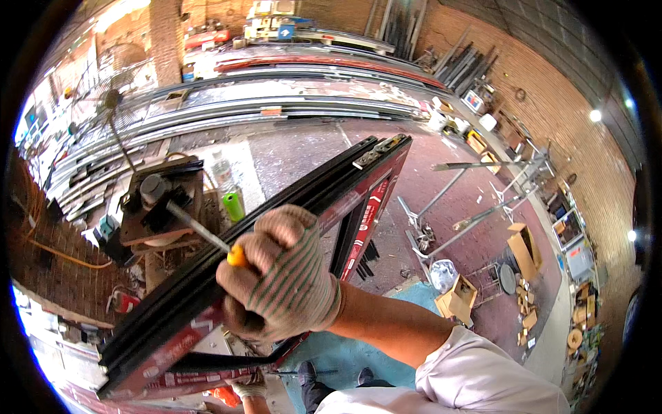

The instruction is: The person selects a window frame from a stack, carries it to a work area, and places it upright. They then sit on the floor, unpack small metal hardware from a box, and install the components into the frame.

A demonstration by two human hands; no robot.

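Observation:
My right hand [279, 276], in a striped knit glove, is closed round the yellow handle of a screwdriver [201, 229]. Its metal shaft points up and left, across the black edge of a window frame [276, 196]. This frame is black with dark red protective film and stands tilted in front of me. A metal fitting [380, 151] sits on its far upper end. Low down, my left hand [249, 385], also gloved, grips the frame's lower side; its fingers are partly hidden. Something orange-red [225, 395] lies beside it.
A machine on a stand [162, 207] is left of the frame, near a green bottle [233, 205]. Long metal profiles [310, 107] lie stacked behind. At right stand metal trestles [448, 196] and cardboard boxes [456, 300]. My feet [307, 372] are on a blue-green floor covering.

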